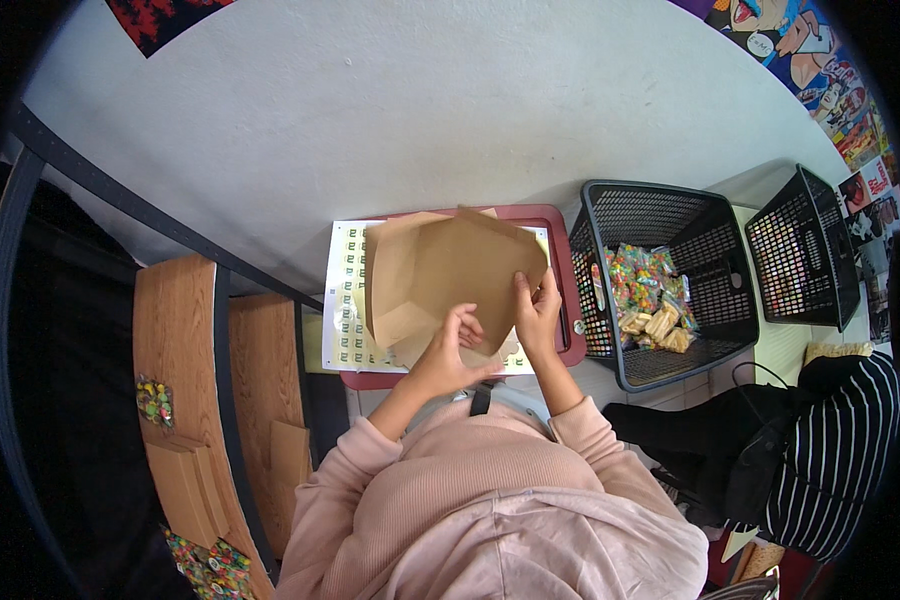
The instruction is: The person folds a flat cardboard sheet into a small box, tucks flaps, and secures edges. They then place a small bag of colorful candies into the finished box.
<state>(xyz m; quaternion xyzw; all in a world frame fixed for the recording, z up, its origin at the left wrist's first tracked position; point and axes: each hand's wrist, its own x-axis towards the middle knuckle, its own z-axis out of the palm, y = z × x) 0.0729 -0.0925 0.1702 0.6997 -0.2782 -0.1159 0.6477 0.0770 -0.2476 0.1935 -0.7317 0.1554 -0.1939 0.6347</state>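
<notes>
A brown cardboard box (460, 270), partly folded with its flaps standing up, is tilted in front of me. My right hand (537, 308) pinches its right edge between thumb and fingers. Near its front edge is my left hand (454, 352), the fingers loosely curved and the thumb held apart from them. Whether the left hand touches the cardboard I cannot tell. Beneath the box lie sheets of printed labels (346, 300) on a dark red table (568, 340).
To the right, a black plastic basket (660, 205) holds bags of colourful candy (642, 278) and pale snacks (670, 328). A second black basket (795, 235) stands beyond it. At left, wooden shelves (175, 330) carry flat brown boxes (185, 490) and candy bags (155, 402). Striped clothing (840, 450) lies at lower right.
</notes>
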